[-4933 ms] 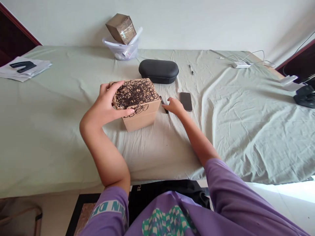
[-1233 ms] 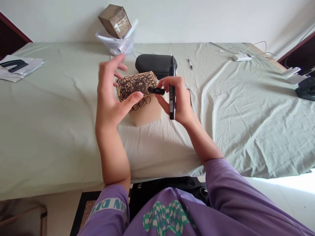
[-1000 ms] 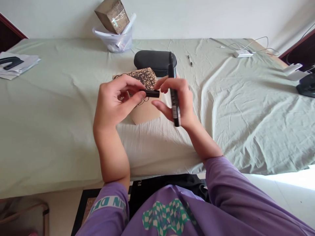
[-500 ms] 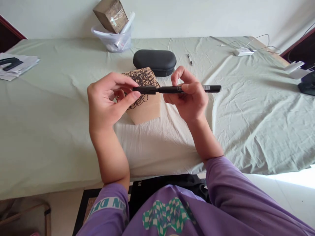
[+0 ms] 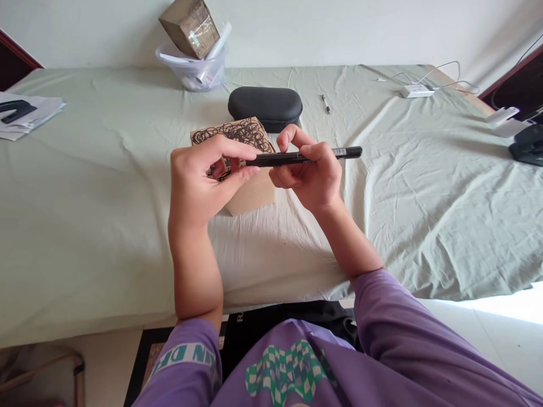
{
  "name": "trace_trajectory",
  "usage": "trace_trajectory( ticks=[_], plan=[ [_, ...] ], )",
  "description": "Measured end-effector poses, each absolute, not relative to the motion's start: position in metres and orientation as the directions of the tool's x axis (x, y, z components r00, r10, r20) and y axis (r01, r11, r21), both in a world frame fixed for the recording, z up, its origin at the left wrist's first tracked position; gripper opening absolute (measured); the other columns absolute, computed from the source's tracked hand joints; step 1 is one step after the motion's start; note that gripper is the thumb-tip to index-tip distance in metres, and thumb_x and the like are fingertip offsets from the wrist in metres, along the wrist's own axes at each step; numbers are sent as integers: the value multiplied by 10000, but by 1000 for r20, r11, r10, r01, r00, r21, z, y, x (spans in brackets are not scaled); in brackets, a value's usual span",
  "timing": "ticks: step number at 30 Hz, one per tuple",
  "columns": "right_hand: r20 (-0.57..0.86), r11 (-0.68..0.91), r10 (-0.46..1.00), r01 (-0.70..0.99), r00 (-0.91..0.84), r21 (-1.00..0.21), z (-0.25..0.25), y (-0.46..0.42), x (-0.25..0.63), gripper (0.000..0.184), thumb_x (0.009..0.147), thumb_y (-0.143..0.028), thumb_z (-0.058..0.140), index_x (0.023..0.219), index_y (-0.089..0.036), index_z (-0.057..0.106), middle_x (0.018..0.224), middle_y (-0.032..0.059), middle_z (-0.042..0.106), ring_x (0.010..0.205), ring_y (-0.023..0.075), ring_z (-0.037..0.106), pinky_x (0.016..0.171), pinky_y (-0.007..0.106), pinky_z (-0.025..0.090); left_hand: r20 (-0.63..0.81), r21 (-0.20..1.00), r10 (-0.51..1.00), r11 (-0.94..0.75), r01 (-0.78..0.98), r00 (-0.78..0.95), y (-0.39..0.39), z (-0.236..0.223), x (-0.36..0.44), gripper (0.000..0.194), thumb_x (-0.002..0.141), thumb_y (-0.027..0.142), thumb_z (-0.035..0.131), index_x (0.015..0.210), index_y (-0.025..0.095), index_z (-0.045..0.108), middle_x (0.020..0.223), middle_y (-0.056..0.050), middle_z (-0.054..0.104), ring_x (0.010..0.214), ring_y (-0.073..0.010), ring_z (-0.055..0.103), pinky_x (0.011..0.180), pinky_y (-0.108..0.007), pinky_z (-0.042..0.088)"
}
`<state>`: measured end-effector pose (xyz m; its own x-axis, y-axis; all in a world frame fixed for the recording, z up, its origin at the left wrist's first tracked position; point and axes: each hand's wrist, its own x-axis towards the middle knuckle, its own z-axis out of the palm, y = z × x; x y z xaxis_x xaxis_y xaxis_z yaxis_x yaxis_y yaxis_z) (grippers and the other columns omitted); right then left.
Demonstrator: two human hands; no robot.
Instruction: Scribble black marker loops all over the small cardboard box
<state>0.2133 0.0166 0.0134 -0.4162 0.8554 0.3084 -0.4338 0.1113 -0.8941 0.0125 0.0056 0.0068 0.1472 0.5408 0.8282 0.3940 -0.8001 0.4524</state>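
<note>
Thumb and forefinger of the left hand pinch the near-side end of a single black marker, while the right hand closes thumb and lower fingers around its barrel, forefinger crooked above. The two hands hold the marker almost level in midair, apparently gripped at two places so that it stays in line and steady; where its cap meets the barrel is too dark to make out.

Directly beyond and partly hidden by the left hand stands one cardboard box, its scribbled top facing up, probably set close to the person for easy reach. Just behind it lies one black case, and to the right of that, one slim pen rests apart on the cloth.

Toward the wall, one clear plastic tub props up a second cardboard carton, tilted, seemingly because the tub's contents leave it no flat seat. At far left, one stapler-like tool sits on papers too overlapped to count, perhaps as a weight. At far right is one white power strip.
</note>
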Motion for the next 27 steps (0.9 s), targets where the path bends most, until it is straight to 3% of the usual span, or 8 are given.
trace_trajectory(
  ticks=[4, 7, 10, 12, 14, 18, 23, 27],
  plan=[
    [354, 179, 870, -450, -344, -875, 7, 28, 213, 222, 914, -438, 605, 901, -276, 454, 560, -117, 228, 466, 94, 141, 534, 296, 158, 761, 436, 617, -716, 546, 200, 3, 13, 14, 205, 960, 206, 852, 1095, 344, 784, 1169, 88, 848, 906, -194, 730, 776, -385, 624],
    [426, 359, 892, -340, -149, -870, 1, 45, 222, 179, 953, -439, 583, 928, -291, 485, 568, -105, 254, 492, 130, 181, 543, 303, 192, 720, 388, 653, -660, 643, 236, 7, 15, -5, 571, 873, 293, 952, 1385, 341, 704, 1445, 12, 750, 1316, -329, 675, 1087, -553, 621],
    [513, 514, 858, 46, -26, -857, -14, 71, 237, 110, 995, -400, 589, 1001, -308, 529, 650, -69, 385, 569, 182, 355, 625, 330, 383, 642, 414, 734, -575, 706, 221, 22, 2, -43, 1041, 774, 611, 995, 1652, 397, 478, 1708, -50, 512, 1594, -433, 447, 1229, -641, 518],
    [543, 550, 830, 337, -125, -764, -33, 91, 245, 69, 1013, -316, 573, 1075, -292, 592, 755, -32, 523, 676, 206, 497, 767, 352, 478, 532, 506, 817, -517, 690, 223, 35, -14, -71, 1324, 677, 780, 980, 1748, 411, 294, 1817, -80, 335, 1684, -488, 302, 1365, -723, 329],
    [423, 493, 867, 583, -265, -646, -56, 110, 248, 205, 1006, -202, 530, 1168, -253, 645, 929, 33, 669, 817, 236, 605, 859, 370, 497, 365, 618, 897, -435, 655, 251, 47, -30, -93, 1584, 578, 823, 1002, 1798, 396, 86, 1891, -150, 116, 1716, -561, 187, 1362, -804, 252],
    [95, 335, 941, 852, -325, -401, -103, 135, 244, 549, 979, -33, 375, 1416, -224, 647, 1368, 136, 706, 1078, 301, 667, 866, 383, 468, 264, 678, 920, -391, 622, 290, 60, -49, -108, 1690, 536, 734, 1064, 1804, 421, -9, 1894, -167, 57, 1726, -542, 178, 1380, -807, 192],
    [-25, 344, 926, 870, -377, -353, -133, 141, 242, 573, 977, -21, 406, 1442, -200, 689, 1400, 157, 694, 1105, 298, 657, 881, 382, 483, 293, 672, 907, -420, 610, 302, 66, -52, -99, 1686, 581, 640, 1076, 1805, 377, -53, 1894, -162, 32, 1734, -500, 189, 1404, -777, 163],
    [-42, 321, 933, 880, -357, -349, -134, 143, 246, 654, 987, -32, 409, 1550, -254, 659, 1435, 152, 666, 1209, 314, 634, 974, 401, 511, 298, 713, 902, -428, 556, 312, 66, -51, -93, 1618, 670, 562, 1049, 1798, 329, -87, 1883, -170, 137, 1720, -440, 283, 1420, -732, 197]
  ],
)
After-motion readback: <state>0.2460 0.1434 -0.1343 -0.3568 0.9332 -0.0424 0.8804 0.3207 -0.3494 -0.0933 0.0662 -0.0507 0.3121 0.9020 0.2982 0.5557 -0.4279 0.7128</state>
